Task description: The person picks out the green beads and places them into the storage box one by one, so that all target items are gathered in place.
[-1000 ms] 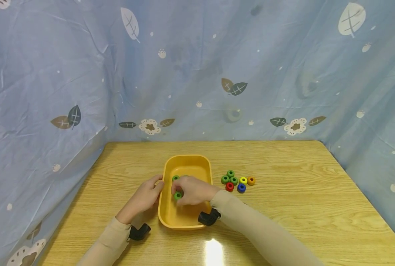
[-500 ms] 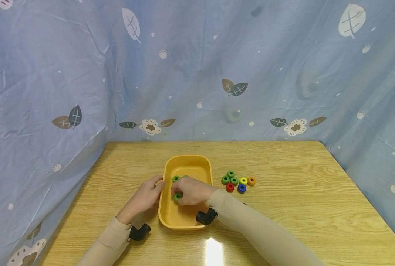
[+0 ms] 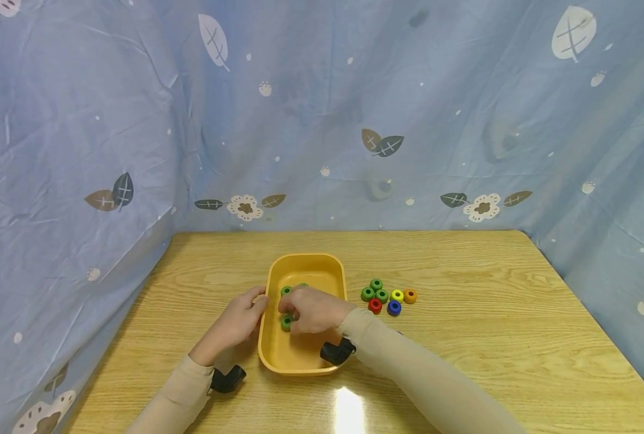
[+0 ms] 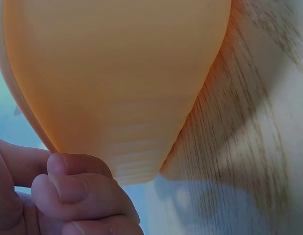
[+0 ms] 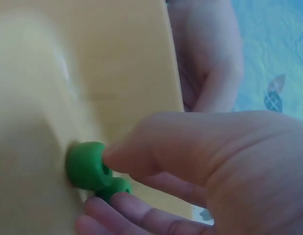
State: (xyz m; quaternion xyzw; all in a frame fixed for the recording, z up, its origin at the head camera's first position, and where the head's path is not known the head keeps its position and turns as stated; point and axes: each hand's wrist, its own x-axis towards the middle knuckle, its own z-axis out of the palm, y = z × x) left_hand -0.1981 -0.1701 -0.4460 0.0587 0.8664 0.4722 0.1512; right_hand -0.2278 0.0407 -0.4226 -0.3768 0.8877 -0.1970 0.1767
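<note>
While left hand (image 3: 240,316) grips the tray (image 3: 300,357), right hand (image 3: 319,310) inside it, fingers bent by a green ring (image 5: 84,167), can't tell if gripping

Left hand (image 3: 240,316) blocks the yellow tray's (image 3: 307,256) left wall; right hand (image 3: 315,310) fills its middle. Room at tray's near end. Ring cluster (image 3: 383,299) obstructs just right; wide passage over table (image 3: 490,325) beyond.

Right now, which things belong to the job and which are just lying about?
Likely in the job:
Yellow tray, held by the left hand
Green beads inside it, by the right hand

Likely just lying about:
Three loose green beads, red bead, yellow bead, blue bead, orange bead, all right of the tray
Curtain behind
</note>
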